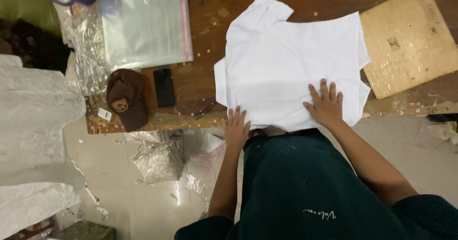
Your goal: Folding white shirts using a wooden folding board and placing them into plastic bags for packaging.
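A white t-shirt (pixel 291 63) lies spread flat on a worn wooden table (pixel 205 85), one short sleeve pointing to the far left. My left hand (pixel 235 128) rests flat on the shirt's near left corner at the table edge, fingers apart. My right hand (pixel 326 105) presses flat on the near right part of the shirt, fingers spread. Neither hand grips anything.
A brown cap (pixel 126 98) and a black phone (pixel 164 87) lie left of the shirt. Clear plastic bags (pixel 143 23) are stacked at the far left. A tan board (pixel 409 37) sits at the right. Crumpled plastic (pixel 160 161) lies on the floor, with white bundles (pixel 33 125) to the left.
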